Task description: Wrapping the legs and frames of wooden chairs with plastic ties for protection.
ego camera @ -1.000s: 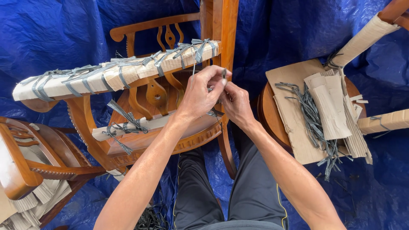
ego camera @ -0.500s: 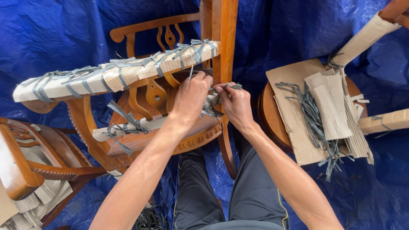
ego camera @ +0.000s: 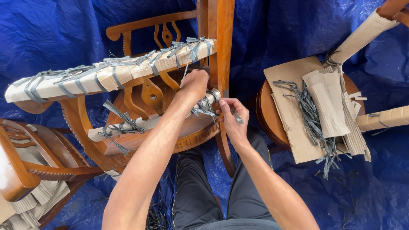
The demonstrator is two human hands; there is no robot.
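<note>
A wooden chair [ego camera: 219,47] lies tipped in front of me, two of its rails wrapped in cardboard [ego camera: 128,72] tied with grey plastic straps. My left hand [ego camera: 194,85] is closed around the end of the lower wrapped rail [ego camera: 140,123]. My right hand [ego camera: 232,117] pinches a grey strap [ego camera: 204,107] that is looped around that rail's end, next to the upright wooden leg.
A round wooden seat [ego camera: 266,123] to the right carries flat cardboard pieces [ego camera: 328,106] and a bundle of loose grey straps [ego camera: 311,110]. Another wooden chair [ego camera: 25,170] sits at lower left. A blue tarp [ego camera: 51,34] covers the floor. My dark trousers [ego camera: 204,191] are below.
Both hands have dropped from the upper wrapped rail to the end of the lower rail, where the right hand now holds a strap.
</note>
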